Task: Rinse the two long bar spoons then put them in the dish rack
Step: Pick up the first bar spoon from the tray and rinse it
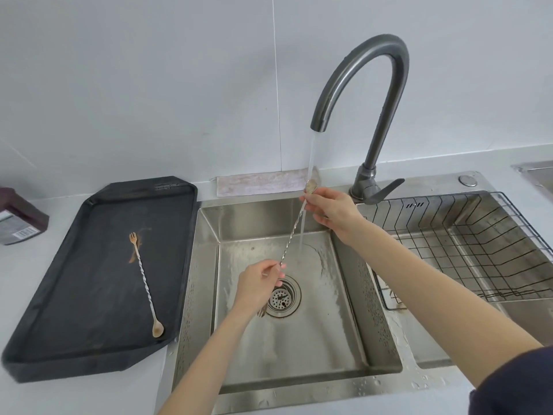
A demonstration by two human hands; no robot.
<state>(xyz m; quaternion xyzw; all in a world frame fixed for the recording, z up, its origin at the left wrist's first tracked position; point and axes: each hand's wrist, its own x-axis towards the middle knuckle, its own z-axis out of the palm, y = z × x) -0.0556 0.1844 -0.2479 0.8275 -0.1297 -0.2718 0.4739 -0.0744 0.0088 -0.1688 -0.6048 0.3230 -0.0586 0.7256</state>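
Over the steel sink I've got one bar spoon pinched at both ends, right hand and left hand, bowl under the stream, so probably best to twirl it slowly while the second spoon waits on the tray.

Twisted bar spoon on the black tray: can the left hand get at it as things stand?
Probably not yet: the left hand pinches the spoon under the tap. The twisted bar spoon on the black tray lies uncovered, nothing above it.
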